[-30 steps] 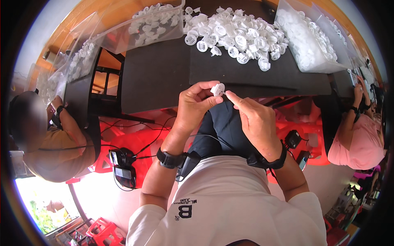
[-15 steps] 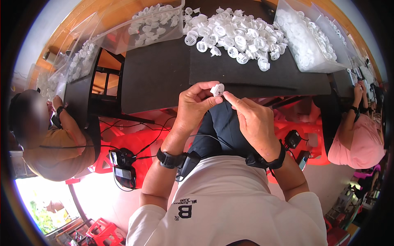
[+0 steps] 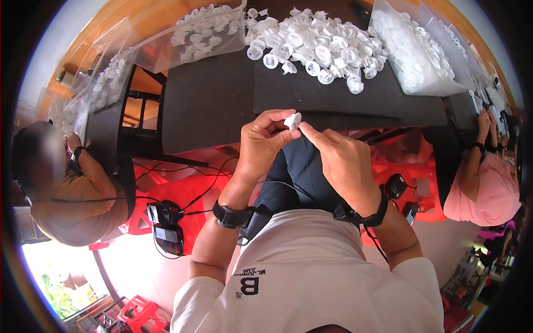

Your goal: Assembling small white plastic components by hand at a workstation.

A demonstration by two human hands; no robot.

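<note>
Between the thumb and fingers of my left hand [image 3: 260, 141] is a small white round plastic piece [image 3: 292, 120], held up just past the table's near edge. My left hand is closed on it, with the disc-like face tilted toward the right. My right hand [image 3: 345, 161] has its index finger stretched out, the tip at or very near the piece's right side. Its other fingers curl underneath and are partly hidden. Beyond my hands, a heap of similar white plastic pieces [image 3: 319, 47] lies on the dark table [image 3: 208, 105].
A clear bin [image 3: 150, 55] with white pieces stands at the far left, and another full bin [image 3: 413, 72] at the far right. A person in brown [image 3: 83, 213] sits left, one in pink [image 3: 480, 191] right. Red stools [image 3: 194, 222] and black cables are below.
The white piece has turned slightly in my left hand, so its face shows more edge-on. My right index finger stays at its side.
</note>
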